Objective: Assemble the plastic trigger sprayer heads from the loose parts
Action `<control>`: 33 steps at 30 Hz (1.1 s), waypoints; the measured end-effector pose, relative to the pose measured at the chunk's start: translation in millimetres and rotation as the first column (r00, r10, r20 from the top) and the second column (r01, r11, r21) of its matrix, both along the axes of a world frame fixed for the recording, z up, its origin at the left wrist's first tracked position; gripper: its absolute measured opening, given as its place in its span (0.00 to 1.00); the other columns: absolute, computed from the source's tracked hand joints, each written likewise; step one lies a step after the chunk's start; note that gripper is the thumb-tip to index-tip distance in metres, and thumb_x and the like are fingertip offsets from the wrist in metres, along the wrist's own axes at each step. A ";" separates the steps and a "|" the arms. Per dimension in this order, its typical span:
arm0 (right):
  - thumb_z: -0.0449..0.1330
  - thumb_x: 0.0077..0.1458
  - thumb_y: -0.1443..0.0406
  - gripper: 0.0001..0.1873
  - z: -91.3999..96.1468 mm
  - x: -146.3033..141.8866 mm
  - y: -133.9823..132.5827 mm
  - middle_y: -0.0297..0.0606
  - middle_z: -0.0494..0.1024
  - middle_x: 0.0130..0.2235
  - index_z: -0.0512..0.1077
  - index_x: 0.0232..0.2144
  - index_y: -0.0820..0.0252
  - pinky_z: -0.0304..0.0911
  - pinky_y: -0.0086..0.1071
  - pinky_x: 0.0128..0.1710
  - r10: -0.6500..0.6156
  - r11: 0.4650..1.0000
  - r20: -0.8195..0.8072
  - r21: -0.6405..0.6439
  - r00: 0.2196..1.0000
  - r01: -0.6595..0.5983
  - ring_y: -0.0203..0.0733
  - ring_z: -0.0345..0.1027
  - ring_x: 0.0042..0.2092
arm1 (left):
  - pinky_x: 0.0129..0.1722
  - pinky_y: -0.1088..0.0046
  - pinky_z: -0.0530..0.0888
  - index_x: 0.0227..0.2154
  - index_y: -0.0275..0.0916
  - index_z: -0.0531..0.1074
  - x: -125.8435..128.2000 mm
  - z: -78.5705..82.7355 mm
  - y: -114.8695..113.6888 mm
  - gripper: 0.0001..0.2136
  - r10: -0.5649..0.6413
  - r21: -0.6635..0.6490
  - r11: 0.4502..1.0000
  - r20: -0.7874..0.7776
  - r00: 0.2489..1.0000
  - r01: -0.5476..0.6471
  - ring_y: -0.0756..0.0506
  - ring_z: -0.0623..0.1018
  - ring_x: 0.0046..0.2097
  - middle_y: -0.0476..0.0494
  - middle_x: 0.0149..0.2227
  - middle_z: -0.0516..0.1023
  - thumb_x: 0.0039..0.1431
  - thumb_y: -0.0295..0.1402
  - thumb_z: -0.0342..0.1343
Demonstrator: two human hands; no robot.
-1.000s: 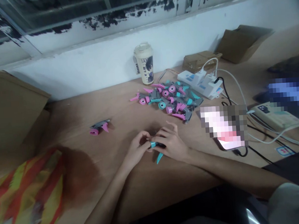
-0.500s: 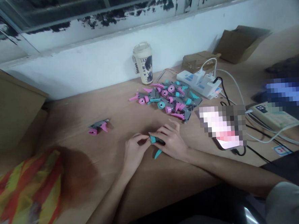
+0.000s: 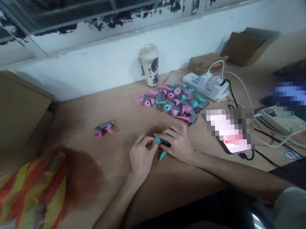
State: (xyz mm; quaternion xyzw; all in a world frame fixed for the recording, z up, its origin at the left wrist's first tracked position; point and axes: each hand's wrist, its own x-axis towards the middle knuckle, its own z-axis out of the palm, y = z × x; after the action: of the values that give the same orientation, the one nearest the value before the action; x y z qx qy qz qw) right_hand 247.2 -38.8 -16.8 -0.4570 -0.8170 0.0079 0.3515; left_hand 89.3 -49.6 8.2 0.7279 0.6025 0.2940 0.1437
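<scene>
My right hand [image 3: 177, 142] is wrapped round a grey-and-teal trigger spray head [image 3: 163, 156], whose teal trigger sticks out below the fingers. The teal collar end points left. At that collar, my left hand [image 3: 143, 155] is closed in a pinch, thumb and forefinger together; whatever lies between those fingertips is too small to make out. To the left, a grey-and-pink spray head [image 3: 103, 129] lies alone on the table. Beyond my right hand is a heap of spray heads [image 3: 174, 101] in grey with pink or teal parts.
A cream coffee cup [image 3: 150, 64] stands by the wall. On the right are a power strip [image 3: 205, 87] with cables, a phone [image 3: 228, 132] and a power bank [image 3: 280, 118]. Cardboard boxes [image 3: 249, 46] stand at the back; a striped bag [image 3: 31, 198] sits at left.
My left fingers have shifted slightly at the collar, and their pinch has a rounder gap. The right hand keeps its hold. The whole view has moved a little.
</scene>
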 end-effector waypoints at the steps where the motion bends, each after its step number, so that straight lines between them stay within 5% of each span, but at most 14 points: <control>1: 0.59 0.53 0.63 0.15 0.3 0.4 0.1 0.32 0.77 0.36 0.71 0.46 0.51 0.40 0.45 0.55 0.000 1.000 0.008 0.006 1.000 0.000 0.41 0.65 0.40 | 0.30 0.75 0.65 0.25 0.39 0.72 -1.1 -0.6 0.2 0.06 0.013 0.024 1.000 -0.033 0.999 -0.012 0.50 0.71 0.30 0.49 0.29 0.72 0.55 0.33 0.53; 5: 0.61 0.52 0.60 0.13 0.3 4.2 2.4 0.33 0.76 0.33 0.74 0.41 0.54 0.45 0.43 0.53 -0.034 0.999 -0.037 0.006 0.999 0.034 0.41 0.65 0.40 | 0.33 0.75 0.66 0.27 0.39 0.73 -18.0 -2.6 12.3 0.06 0.109 0.106 0.989 -0.038 0.993 -0.105 0.49 0.72 0.32 0.48 0.31 0.72 0.54 0.33 0.53; 8: 0.64 0.49 0.57 0.14 0.2 5.7 5.1 0.34 0.76 0.32 0.75 0.38 0.55 0.48 0.43 0.53 -0.032 0.998 -0.149 -0.053 0.988 0.025 0.42 0.67 0.40 | 0.33 0.74 0.68 0.28 0.37 0.74 -33.3 -2.0 26.4 0.08 0.117 -0.006 0.993 0.250 0.961 -0.119 0.50 0.71 0.31 0.47 0.29 0.72 0.53 0.36 0.54; 11: 0.66 0.46 0.57 0.16 1.6 4.2 6.5 0.34 0.77 0.34 0.74 0.39 0.55 0.56 0.40 0.50 0.048 0.983 -0.326 -0.150 0.944 -0.102 0.40 0.69 0.40 | 0.27 0.76 0.69 0.29 0.36 0.74 -36.6 -1.2 32.6 0.10 0.113 -0.274 0.959 0.600 0.792 0.070 0.51 0.70 0.27 0.49 0.25 0.70 0.52 0.39 0.55; 14: 0.66 0.45 0.59 0.18 4.2 2.0 6.0 0.34 0.78 0.38 0.73 0.40 0.54 0.62 0.34 0.43 0.100 0.939 -0.521 -0.233 0.848 -0.254 0.38 0.70 0.40 | 0.25 0.78 0.67 0.26 0.35 0.73 -30.6 -0.1 29.8 0.10 0.092 -0.391 0.875 0.711 0.697 0.284 0.52 0.69 0.25 0.51 0.22 0.68 0.51 0.38 0.58; 22: 0.67 0.44 0.61 0.18 4.5 0.0 6.1 0.34 0.78 0.39 0.73 0.41 0.53 0.65 0.35 0.43 0.120 0.911 -0.622 -0.241 0.774 -0.335 0.39 0.71 0.41 | 0.26 0.78 0.66 0.23 0.35 0.72 -22.1 4.1 20.4 0.08 -0.069 -0.256 0.929 0.590 0.804 0.268 0.53 0.68 0.24 0.51 0.21 0.69 0.50 0.35 0.60; 27: 0.66 0.45 0.61 0.18 4.4 -0.9 5.8 0.34 0.78 0.38 0.73 0.42 0.52 0.65 0.35 0.43 0.139 0.913 -0.592 -0.235 0.794 -0.334 0.39 0.71 0.41 | 0.27 0.78 0.67 0.29 0.37 0.73 -22.1 -6.5 17.7 0.07 -0.126 -0.076 0.980 0.477 0.870 0.183 0.52 0.70 0.28 0.50 0.25 0.69 0.50 0.36 0.61; 33: 0.65 0.47 0.61 0.16 5.7 1.9 6.2 0.35 0.78 0.37 0.73 0.41 0.52 0.64 0.38 0.43 0.122 0.947 -0.514 -0.195 0.849 -0.254 0.40 0.71 0.41 | 0.32 0.75 0.71 0.33 0.41 0.75 -22.2 -6.7 15.4 0.05 -0.251 0.028 0.965 0.394 0.884 0.261 0.51 0.73 0.33 0.47 0.34 0.69 0.55 0.33 0.57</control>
State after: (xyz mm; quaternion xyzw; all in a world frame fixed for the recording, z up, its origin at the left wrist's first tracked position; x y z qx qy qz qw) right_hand 249.1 -32.6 -11.1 -0.3979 -0.7327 0.2646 0.4845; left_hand 67.2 -34.2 1.5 0.7249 0.4638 0.4049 0.3090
